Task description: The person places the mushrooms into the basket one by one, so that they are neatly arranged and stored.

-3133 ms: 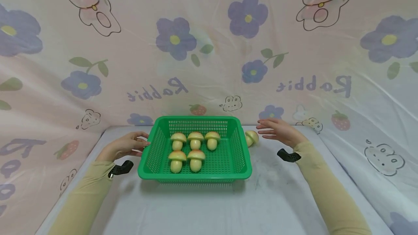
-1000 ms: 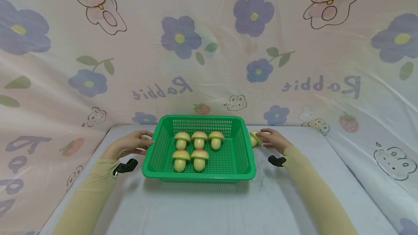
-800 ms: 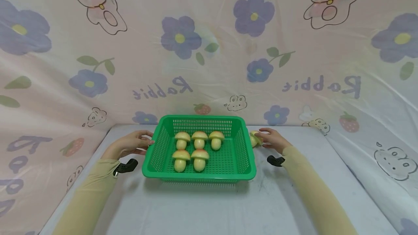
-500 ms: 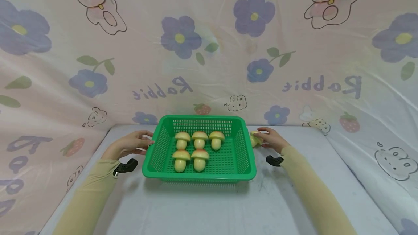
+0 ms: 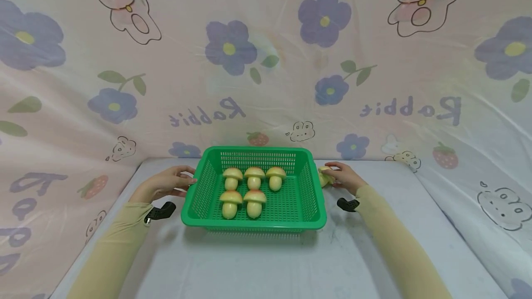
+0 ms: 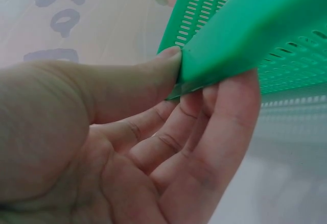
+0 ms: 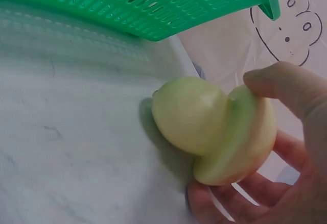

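A green slatted plastic basket stands on the table with several toy mushrooms inside, pale yellow with reddish-tinged caps. At its left side my left hand pinches the rim, thumb on top and fingers beneath. Outside the right wall one more mushroom lies tilted on the table. Around its cap curl the thumb and fingers of my right hand; in the right wrist view the stem faces away from the palm. The fingers partly hide this mushroom in the head view.
A white cloth covers the table. Behind and at both sides hangs a curtain printed with flowers and rabbits, close to the basket's far edge. Black wrist mounts stick out from both sleeves.
From beside the mushroom, my right hand has moved left and taken hold of its cap. My left hand stays at the rim. The view has shifted slightly; the basket's mushrooms lie as before.
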{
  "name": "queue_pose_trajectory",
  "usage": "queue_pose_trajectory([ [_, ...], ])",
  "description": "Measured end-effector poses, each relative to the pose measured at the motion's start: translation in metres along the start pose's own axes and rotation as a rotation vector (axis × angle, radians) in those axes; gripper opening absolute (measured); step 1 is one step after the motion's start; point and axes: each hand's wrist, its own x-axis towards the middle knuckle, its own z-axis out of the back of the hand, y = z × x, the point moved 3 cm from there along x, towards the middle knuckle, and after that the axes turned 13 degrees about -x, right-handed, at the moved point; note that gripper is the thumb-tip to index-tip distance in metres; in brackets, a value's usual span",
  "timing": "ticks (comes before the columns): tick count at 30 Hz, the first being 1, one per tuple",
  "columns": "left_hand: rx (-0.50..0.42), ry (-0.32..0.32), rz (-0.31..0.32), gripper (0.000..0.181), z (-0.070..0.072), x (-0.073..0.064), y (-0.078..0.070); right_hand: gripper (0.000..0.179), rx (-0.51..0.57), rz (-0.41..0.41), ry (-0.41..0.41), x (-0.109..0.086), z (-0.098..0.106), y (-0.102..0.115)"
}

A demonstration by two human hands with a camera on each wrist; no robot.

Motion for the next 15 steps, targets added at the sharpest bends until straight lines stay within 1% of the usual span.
queue_pose_trajectory([
  [6,0.001,-0.004,0.003,0.046,-0.001,0.0,0.001,0.057,-0.013,0.011,0.01,-0.002,-0.001,-0.002],
  [15,-0.002,-0.01,0.0,0.045,-0.001,0.0,0.001,0.057,0.002,0.08,0.028,-0.011,0.004,-0.003],
])
